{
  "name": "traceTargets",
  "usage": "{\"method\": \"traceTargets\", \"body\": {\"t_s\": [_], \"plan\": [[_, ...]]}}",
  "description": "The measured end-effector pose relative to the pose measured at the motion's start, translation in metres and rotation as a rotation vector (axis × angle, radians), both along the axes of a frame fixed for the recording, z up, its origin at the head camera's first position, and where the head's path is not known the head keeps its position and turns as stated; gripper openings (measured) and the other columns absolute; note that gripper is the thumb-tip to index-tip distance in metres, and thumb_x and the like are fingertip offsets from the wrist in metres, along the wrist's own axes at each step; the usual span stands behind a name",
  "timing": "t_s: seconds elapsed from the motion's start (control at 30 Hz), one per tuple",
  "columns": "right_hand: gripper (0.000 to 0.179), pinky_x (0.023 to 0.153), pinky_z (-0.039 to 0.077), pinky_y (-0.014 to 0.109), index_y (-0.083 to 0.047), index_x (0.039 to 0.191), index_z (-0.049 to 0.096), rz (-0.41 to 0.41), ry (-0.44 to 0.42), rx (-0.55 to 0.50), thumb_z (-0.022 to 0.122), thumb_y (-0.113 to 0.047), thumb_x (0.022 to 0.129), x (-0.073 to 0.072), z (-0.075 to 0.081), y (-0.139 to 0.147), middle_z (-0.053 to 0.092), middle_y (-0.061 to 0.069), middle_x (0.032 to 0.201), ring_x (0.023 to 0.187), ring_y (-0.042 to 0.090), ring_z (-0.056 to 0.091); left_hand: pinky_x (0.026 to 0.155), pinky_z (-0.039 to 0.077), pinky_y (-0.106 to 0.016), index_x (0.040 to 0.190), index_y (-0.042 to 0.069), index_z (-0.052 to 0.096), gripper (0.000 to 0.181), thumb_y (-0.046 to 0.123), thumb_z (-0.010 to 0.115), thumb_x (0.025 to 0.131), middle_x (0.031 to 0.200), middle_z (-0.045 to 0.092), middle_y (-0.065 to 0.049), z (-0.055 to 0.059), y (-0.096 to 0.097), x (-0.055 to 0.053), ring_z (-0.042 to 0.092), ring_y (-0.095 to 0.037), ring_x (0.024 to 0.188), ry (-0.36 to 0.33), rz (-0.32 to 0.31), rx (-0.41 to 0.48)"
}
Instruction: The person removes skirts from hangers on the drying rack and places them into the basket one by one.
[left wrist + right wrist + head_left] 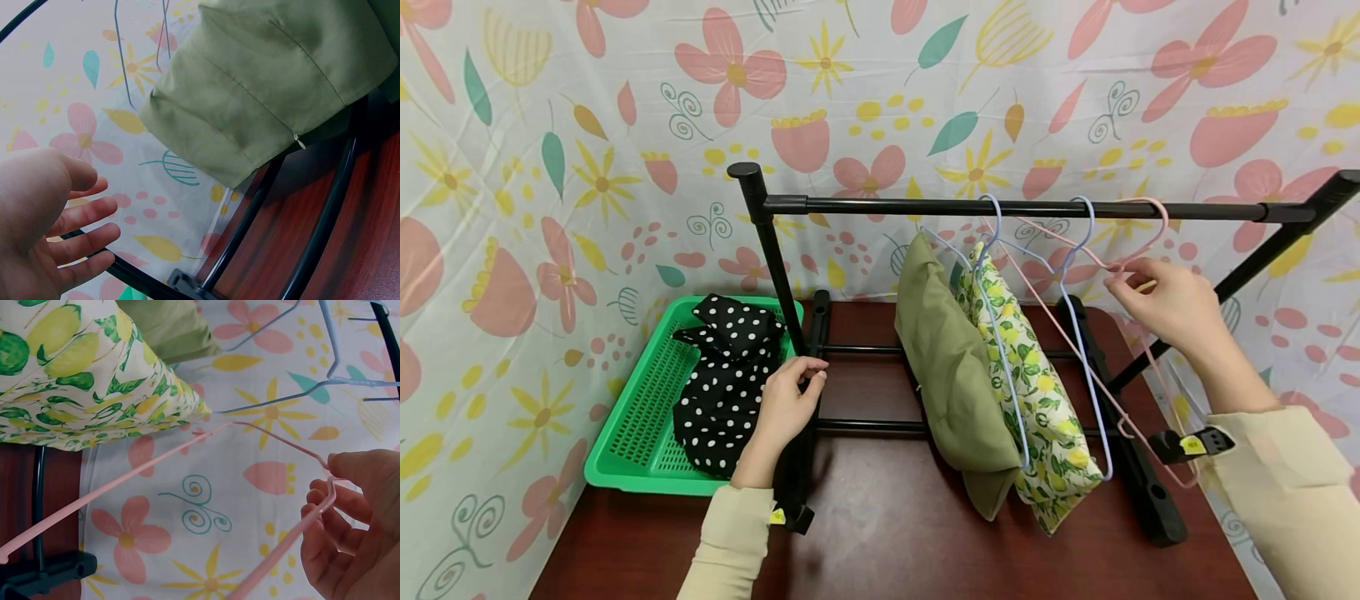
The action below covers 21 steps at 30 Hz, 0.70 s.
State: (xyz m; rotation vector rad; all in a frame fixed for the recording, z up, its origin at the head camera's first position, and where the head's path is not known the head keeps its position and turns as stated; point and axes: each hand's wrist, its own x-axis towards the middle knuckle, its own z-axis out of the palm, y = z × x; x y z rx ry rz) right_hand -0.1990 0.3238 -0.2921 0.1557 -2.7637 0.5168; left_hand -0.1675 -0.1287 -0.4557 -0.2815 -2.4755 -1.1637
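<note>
My right hand (1176, 304) pinches the neck of a pink hanger (1163, 221) between thumb and fingers. The hanger's hook curves over the right part of a black rail (910, 207), and its frame carries nothing. To its left, two blue hangers (1088, 367) hang from the rail. On them are an olive-green cushion (947, 367) with a small zip pull and a lemon-print cushion (1037, 375), both tilted. My left hand (786, 404) hovers beside the rack's left post with loosely bent fingers and holds nothing; the left wrist view shows its palm bare.
A green basket (625, 442) stands left of the rack, with a black polka-dot cloth item (722, 392) bunched inside. Black feet (1153, 504) and lower crossbars (872, 427) of the rack rest on the dark red table (880, 533). A flowered curtain closes the back and sides.
</note>
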Motion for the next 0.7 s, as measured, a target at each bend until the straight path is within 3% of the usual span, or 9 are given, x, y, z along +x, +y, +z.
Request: {"method": "traceTargets", "body": {"t_s": [0.07, 0.13, 0.23, 0.3, 0.43, 0.7], "plan": [[0.038, 0.066, 0.040, 0.051, -0.001, 0.111, 0.063, -0.012, 0.017, -0.014, 0.053, -0.032, 0.090, 0.003, 0.000, 0.002, 0.065, 0.023, 0.090, 0.071, 0.028, 0.062, 0.069, 0.047, -0.029, 0.092, 0.016, 0.069, 0.010, 0.011, 0.063, 0.086, 0.083, 0.062, 0.000, 0.000, 0.000, 0.000, 0.057, -0.012, 0.076, 0.000, -0.004, -0.003], [0.037, 0.063, 0.041, 0.046, -0.003, 0.111, 0.063, -0.030, 0.038, -0.027, 0.054, -0.032, 0.090, 0.006, 0.001, 0.004, 0.066, 0.023, 0.090, 0.064, 0.005, 0.058, 0.069, 0.047, -0.029, 0.092, 0.016, 0.069, 0.010, 0.011, 0.063, 0.086, 0.083, 0.062, 0.001, 0.000, 0.000, 0.000, 0.057, -0.012, 0.076, 0.003, -0.005, -0.006], [0.036, 0.057, 0.041, 0.037, -0.002, 0.109, 0.062, -0.059, 0.054, -0.048, 0.054, -0.032, 0.090, 0.011, 0.003, 0.006, 0.065, 0.023, 0.090, 0.059, -0.024, 0.035, 0.068, 0.047, -0.030, 0.092, 0.016, 0.069, 0.010, 0.011, 0.063, 0.086, 0.083, 0.062, 0.001, 0.000, -0.001, -0.001, 0.057, -0.012, 0.076, 0.009, -0.007, -0.011], [0.034, 0.056, 0.038, 0.031, -0.001, 0.106, 0.061, -0.078, 0.065, -0.054, 0.054, -0.030, 0.090, 0.015, 0.004, 0.006, 0.065, 0.024, 0.090, 0.059, -0.029, 0.026, 0.068, 0.047, -0.030, 0.092, 0.015, 0.069, 0.010, 0.011, 0.063, 0.086, 0.083, 0.062, 0.001, 0.000, -0.001, -0.001, 0.057, -0.012, 0.076, 0.012, -0.008, -0.012], [0.027, 0.054, 0.032, 0.018, 0.000, 0.095, 0.061, -0.088, 0.101, -0.068, 0.057, -0.026, 0.089, 0.021, 0.005, 0.007, 0.064, 0.024, 0.087, 0.059, -0.030, 0.026, 0.069, 0.048, -0.032, 0.092, 0.015, 0.069, 0.010, 0.010, 0.063, 0.086, 0.083, 0.062, 0.000, 0.000, -0.002, -0.001, 0.057, -0.012, 0.076, 0.018, -0.012, -0.012], [0.021, 0.053, 0.031, 0.013, -0.002, 0.087, 0.066, -0.057, 0.170, -0.077, 0.059, -0.022, 0.087, 0.028, 0.009, -0.002, 0.065, 0.019, 0.075, 0.057, -0.030, 0.029, 0.070, 0.048, -0.031, 0.092, 0.014, 0.069, 0.010, 0.010, 0.063, 0.086, 0.084, 0.063, 0.000, 0.001, -0.003, -0.002, 0.059, -0.013, 0.077, 0.026, -0.015, -0.024]]}}
